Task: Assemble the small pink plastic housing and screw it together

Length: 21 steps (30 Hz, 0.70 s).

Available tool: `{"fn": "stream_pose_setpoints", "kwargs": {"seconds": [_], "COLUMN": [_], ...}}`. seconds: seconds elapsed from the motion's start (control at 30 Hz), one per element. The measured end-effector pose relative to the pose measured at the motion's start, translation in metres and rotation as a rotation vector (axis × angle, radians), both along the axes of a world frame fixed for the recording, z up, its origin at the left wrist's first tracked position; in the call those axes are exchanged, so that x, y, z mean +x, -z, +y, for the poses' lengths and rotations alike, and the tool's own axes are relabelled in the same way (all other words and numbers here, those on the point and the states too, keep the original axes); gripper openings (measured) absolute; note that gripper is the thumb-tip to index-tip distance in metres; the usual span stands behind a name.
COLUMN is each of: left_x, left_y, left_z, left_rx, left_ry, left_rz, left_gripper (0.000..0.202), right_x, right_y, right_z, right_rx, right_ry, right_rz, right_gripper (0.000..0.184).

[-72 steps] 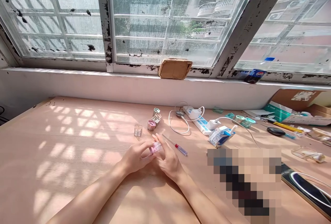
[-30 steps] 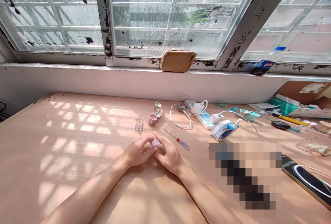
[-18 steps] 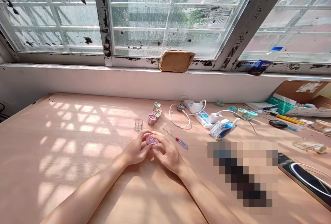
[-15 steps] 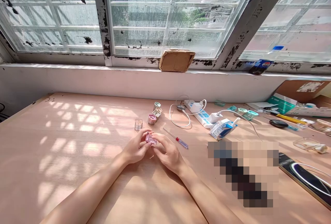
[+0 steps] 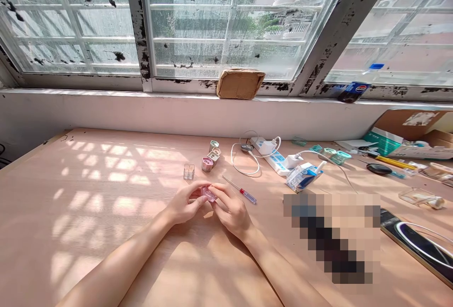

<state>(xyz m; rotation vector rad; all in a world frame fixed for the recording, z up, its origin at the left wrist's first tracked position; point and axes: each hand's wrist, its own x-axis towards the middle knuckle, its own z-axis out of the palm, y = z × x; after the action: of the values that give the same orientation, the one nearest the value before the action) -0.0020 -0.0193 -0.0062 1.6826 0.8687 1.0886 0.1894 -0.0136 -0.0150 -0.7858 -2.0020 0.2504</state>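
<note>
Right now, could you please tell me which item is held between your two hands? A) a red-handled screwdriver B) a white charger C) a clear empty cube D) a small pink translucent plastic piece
D. The small pink translucent plastic piece is pinched between the fingers of the left hand and the right hand, while the red-handled screwdriver lies apart on the table.

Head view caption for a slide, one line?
Left hand and right hand pinch a small pink translucent plastic part beside a red-handled screwdriver.

The power strip [image 5: 272, 157] lies behind and right of the screwdriver [image 5: 239, 190] (both on the table [image 5: 71, 250]).
</note>
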Motion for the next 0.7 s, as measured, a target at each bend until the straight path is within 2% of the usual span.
{"fn": "stream_pose_setpoints", "kwargs": {"seconds": [0.33,0.7], "left_x": [0.0002,0.0007], "left_y": [-0.0043,-0.0063], "left_z": [0.0001,0.0009], "left_rx": [-0.007,0.004], "left_ry": [-0.005,-0.010], "left_rz": [0.006,0.025], "left_gripper": [0.037,0.036], "right_x": [-0.0014,-0.0008], "right_y": [0.0000,0.0006], "right_z": [0.0004,0.0005], "right_rx": [0.104,0.112], "right_ry": [-0.022,-0.034], "right_rz": [0.038,0.035], "right_gripper": [0.036,0.032]}}
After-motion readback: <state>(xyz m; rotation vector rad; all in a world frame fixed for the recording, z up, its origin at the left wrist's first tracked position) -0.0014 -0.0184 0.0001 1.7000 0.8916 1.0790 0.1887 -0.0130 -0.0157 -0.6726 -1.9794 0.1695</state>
